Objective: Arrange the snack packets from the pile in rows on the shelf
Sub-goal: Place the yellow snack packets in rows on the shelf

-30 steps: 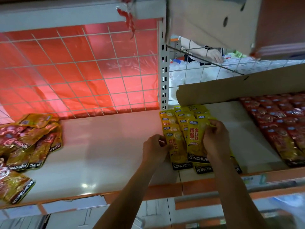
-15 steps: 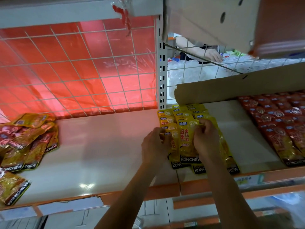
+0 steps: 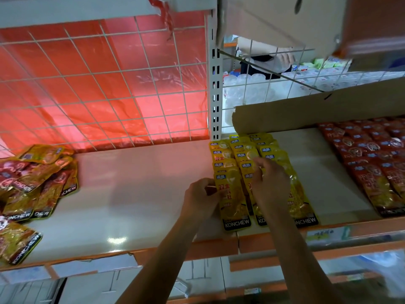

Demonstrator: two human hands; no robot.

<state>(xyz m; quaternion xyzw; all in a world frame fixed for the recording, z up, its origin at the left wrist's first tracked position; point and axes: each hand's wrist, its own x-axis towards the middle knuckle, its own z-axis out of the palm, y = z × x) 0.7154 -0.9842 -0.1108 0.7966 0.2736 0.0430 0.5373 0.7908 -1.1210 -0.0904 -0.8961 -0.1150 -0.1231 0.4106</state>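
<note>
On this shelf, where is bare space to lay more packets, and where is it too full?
The widest bare patch lies on the shelf between the loose pile at the left and the yellow packets that both hands are straightening. A narrower strip is free between the yellow packets and the red packets. The far right and the left edge are crowded.

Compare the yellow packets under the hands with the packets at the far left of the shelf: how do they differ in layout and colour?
The yellow packets lie in neat overlapping rows, while the left pile is a loose, skewed heap. The yellow packets are uniformly yellow; the left pile mixes red and gold. The left hand and right hand rest on the yellow packets; nothing touches the left pile. Both show KONCHEW bands.
</note>
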